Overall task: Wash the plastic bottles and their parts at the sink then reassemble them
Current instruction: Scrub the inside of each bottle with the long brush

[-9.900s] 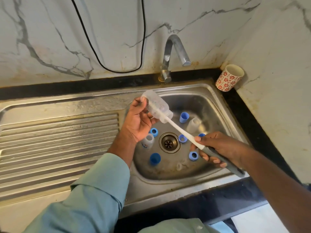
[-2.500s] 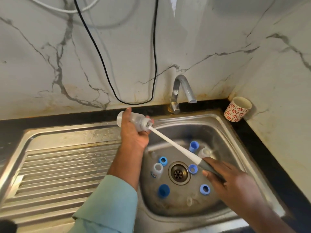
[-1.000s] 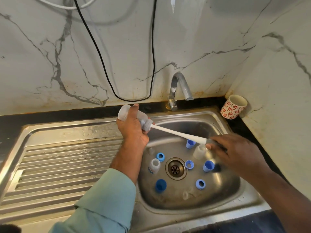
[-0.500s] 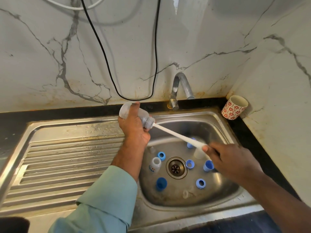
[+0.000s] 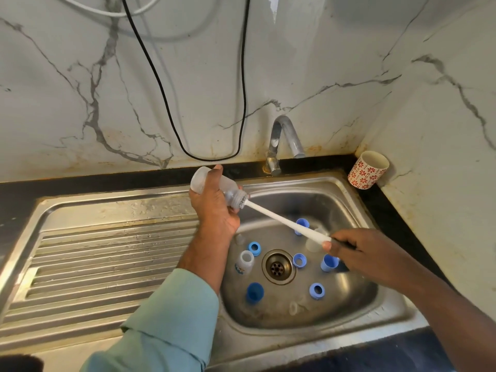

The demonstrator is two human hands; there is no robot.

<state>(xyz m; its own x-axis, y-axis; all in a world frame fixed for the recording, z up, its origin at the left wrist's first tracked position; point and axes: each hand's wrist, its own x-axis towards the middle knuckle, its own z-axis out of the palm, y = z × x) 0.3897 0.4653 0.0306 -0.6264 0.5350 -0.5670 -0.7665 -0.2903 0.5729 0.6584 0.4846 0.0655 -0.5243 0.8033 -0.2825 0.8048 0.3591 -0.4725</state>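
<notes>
My left hand grips a clear plastic bottle above the sink's back left corner, its mouth pointing right. My right hand holds the handle of a white bottle brush whose head sits in the bottle's neck. In the steel sink basin lie several blue rings and caps, such as one ring and a dark blue cap. A small white bottle stands left of the drain. Another clear bottle lies partly hidden behind the brush.
The tap stands behind the basin, with no water running. A red-patterned paper cup stands in the back right corner. A ribbed steel drainboard stretches to the left. A black cable hangs on the marble wall.
The brush has slid partly out of the bottle, its head now at the neck. My right hand has shifted slightly right and down. The bottle stays in place.
</notes>
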